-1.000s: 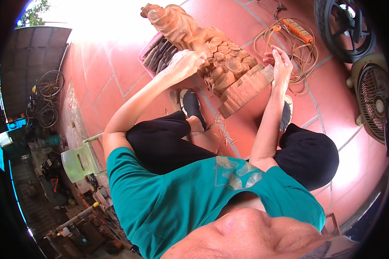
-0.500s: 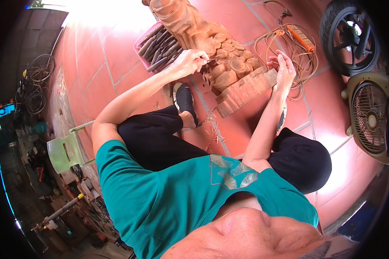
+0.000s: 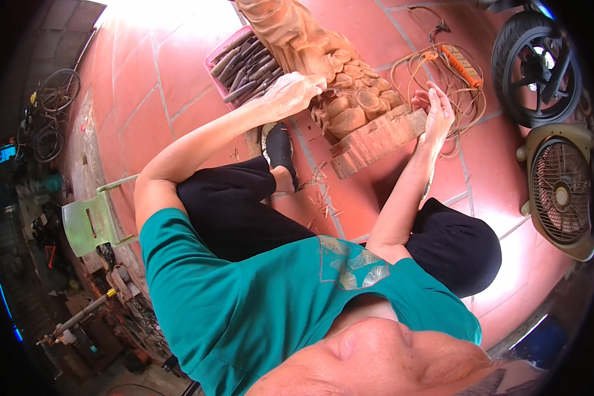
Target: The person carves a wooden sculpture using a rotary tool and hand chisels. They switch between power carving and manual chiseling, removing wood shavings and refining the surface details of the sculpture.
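Observation:
A reddish-brown wood carving point(image 3: 340, 86) leans across the floor in front of me, with rounded, petal-like shapes above a thick, rough block base point(image 3: 379, 142). My left hand point(image 3: 294, 92) is closed with its fingertips against the carved side, above the rounded shapes. What it pinches is hidden by the fingers. My right hand point(image 3: 435, 115) rests by the right end of the base, its wrist side touching the wood. Its fingers are loosely stretched upward and apart, holding nothing.
A pink basket point(image 3: 212, 63) full of carving tools point(image 3: 247, 69) stands behind my left hand. Wood shavings point(image 3: 323, 195) lie on the red tiles. To the right are an orange power strip point(image 3: 462, 66) with coiled cord, a wheel point(image 3: 538, 69) and a fan point(image 3: 561, 191); a green chair point(image 3: 89, 224) is left.
My left hand has turned and shifted slightly right along the carving; the thin dark thing at its fingertips no longer shows. My right hand stays by the base. The view has shifted a little.

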A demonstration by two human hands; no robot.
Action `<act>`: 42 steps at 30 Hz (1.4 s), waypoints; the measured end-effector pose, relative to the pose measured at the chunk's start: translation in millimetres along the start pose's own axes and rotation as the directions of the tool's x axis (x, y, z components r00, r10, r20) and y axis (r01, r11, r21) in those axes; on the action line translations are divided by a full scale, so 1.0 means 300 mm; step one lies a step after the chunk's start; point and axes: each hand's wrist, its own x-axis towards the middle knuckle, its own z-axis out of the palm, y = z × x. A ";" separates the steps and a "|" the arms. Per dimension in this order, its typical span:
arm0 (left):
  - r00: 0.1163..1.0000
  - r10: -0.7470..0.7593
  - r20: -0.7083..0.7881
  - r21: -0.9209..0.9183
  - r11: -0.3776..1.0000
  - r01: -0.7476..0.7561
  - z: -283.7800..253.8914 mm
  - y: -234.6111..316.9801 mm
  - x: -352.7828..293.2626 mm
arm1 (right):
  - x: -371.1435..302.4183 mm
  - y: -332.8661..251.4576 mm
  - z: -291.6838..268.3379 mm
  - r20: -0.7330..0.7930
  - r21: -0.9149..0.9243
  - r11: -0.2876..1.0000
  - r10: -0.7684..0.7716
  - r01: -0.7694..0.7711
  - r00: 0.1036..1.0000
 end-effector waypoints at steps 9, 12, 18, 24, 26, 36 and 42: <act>0.995 -0.083 0.047 -0.106 0.991 0.088 -0.011 0.037 0.020 | -0.004 0.002 0.000 0.013 0.009 1.000 -0.014 0.014 1.000; 0.997 -0.062 0.045 -0.083 0.994 0.066 -0.004 0.027 0.025 | -0.012 -0.001 0.004 0.013 0.008 1.000 -0.030 0.030 0.999; 0.892 -0.373 0.253 -0.347 0.826 0.444 -0.014 0.083 0.043 | -0.008 0.002 0.000 0.010 0.007 0.999 -0.039 0.039 0.999; 0.688 -0.541 0.483 -0.523 0.452 0.723 -0.017 0.102 0.051 | 0.000 0.008 -0.010 0.000 0.012 0.999 -0.039 0.039 0.999; 0.817 -0.478 0.321 -0.464 0.673 0.576 -0.007 0.086 0.038 | -0.004 0.005 -0.002 0.005 0.022 0.999 -0.029 0.029 1.000; 0.916 -0.314 0.250 -0.358 0.849 0.389 -0.020 0.025 0.032 | -0.002 0.005 0.001 0.007 0.032 0.999 -0.019 0.018 1.000; 0.877 -0.385 0.289 -0.357 0.806 0.472 -0.013 0.049 0.030 | -0.012 -0.006 0.006 -0.001 0.010 1.000 -0.003 0.003 1.000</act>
